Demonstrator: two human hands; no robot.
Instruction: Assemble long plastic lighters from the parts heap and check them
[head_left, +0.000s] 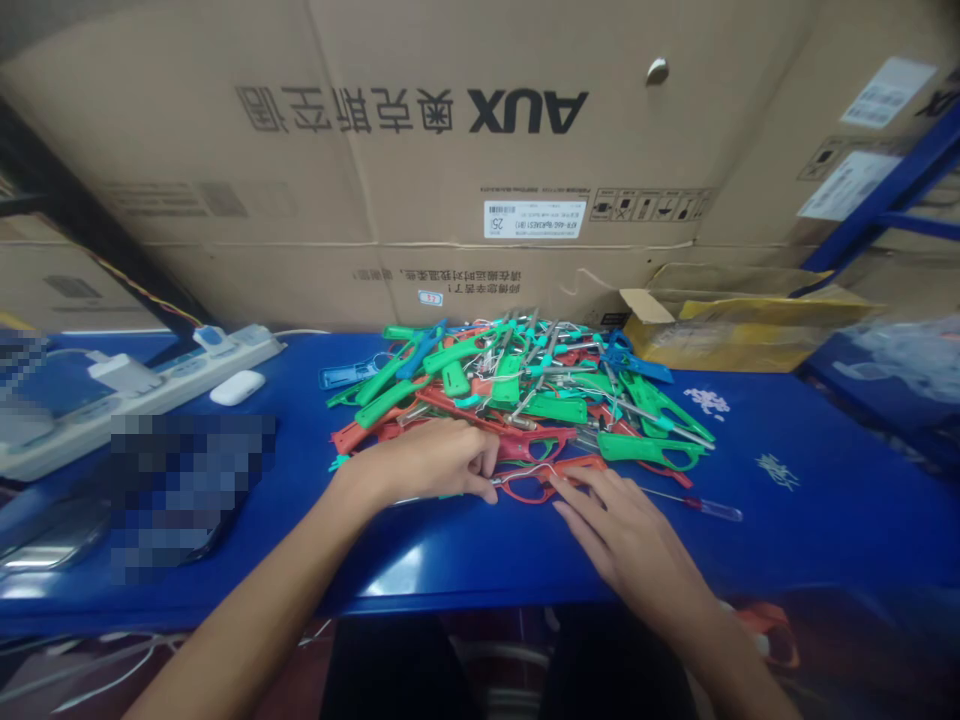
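A red long-nosed gas lighter, its casing apparently open with a thin pale wire across it, lies at the front edge of a heap on the blue table. My left hand is closed at its nozzle end, thumb and forefinger pinched together. On the handle side, my right hand grips it with bent fingers, the fingertips pressing by the wire. Behind both hands spreads a heap of green, red and blue lighter casings mixed with metal tubes. A screwdriver with a clear and red handle lies right of my right hand.
A white power strip, an earbud case and a blurred-out dark object are on the left. An opened carton stands at the back right. Small white pieces lie before it. Large cardboard walls the back.
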